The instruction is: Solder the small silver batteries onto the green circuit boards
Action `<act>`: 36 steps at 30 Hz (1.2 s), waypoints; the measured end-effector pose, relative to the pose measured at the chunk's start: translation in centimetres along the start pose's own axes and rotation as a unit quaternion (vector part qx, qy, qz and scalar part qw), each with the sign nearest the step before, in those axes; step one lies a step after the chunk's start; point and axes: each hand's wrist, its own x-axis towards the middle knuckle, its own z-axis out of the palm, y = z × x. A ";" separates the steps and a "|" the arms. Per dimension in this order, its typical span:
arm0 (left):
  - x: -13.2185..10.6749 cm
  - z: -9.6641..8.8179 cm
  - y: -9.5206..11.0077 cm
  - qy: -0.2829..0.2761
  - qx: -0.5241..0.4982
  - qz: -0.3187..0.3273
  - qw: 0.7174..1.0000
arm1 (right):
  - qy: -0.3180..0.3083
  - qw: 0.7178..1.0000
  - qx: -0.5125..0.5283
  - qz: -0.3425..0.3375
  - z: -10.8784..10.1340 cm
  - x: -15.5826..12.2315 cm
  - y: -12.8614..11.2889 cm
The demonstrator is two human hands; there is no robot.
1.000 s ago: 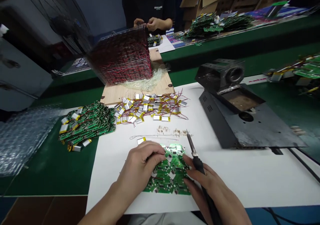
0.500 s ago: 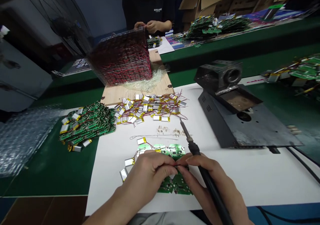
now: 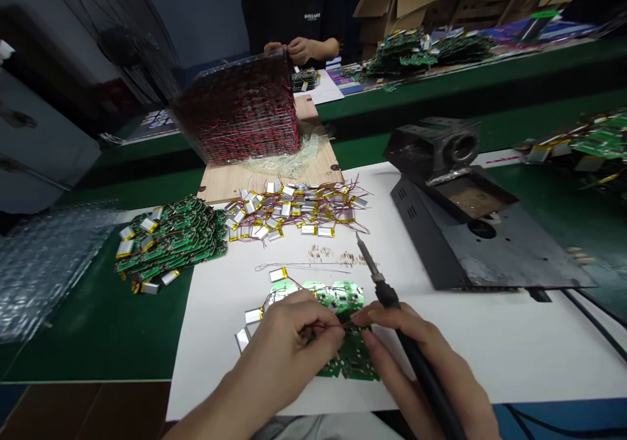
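At 9 o'clock, bubble wrap (image 3: 53, 270) lies on the green bench (image 3: 93, 329), beside a heap of assembled circuit boards (image 3: 171, 244) with silver pouch batteries attached. Toward 12 o'clock, loose wired pouch batteries (image 3: 294, 208) spread in front of a tall stack of clear sheets (image 3: 238, 110), and a co-worker's hands (image 3: 298, 49) touch its far edge. At 6 o'clock, on a white sheet (image 3: 490, 355), the left hand (image 3: 279, 355) has its grip pressed together, pinching a thin wire (image 3: 337, 326) just above a green circuit board (image 3: 350, 358). Beside it, the right hand (image 3: 421, 361) has its grip closed around a soldering iron (image 3: 386, 293), tip toward 12 o'clock. At 3 o'clock stands a scorched metal soldering stand (image 3: 465, 231).
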 end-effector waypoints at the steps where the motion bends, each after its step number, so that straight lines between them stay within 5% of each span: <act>1: 0.0 -0.1 -0.3 0.008 -0.002 0.001 1.000 | -0.013 0.999 -0.028 0.006 -0.5 0.0 0.5; 8: 0.2 -1.0 -2.1 0.052 -0.043 0.003 0.998 | -0.030 0.994 -0.105 -0.017 -3.0 -0.3 3.4; 15: 0.3 -1.0 -1.6 0.052 -0.033 -0.004 0.998 | -0.011 0.997 -0.065 0.045 -2.4 -0.6 3.0; 21: -0.1 -0.9 -1.2 0.040 -0.008 0.000 0.999 | -0.022 0.997 -0.070 0.038 -2.5 -0.7 3.0; 26: -0.5 -0.5 -0.7 0.020 -0.012 0.011 1.000 | 0.037 0.994 -0.099 0.020 -2.8 -1.4 2.6; 36: -0.7 0.7 0.0 0.000 0.000 0.024 1.000 | 0.018 0.998 0.047 0.038 0.1 -1.0 0.0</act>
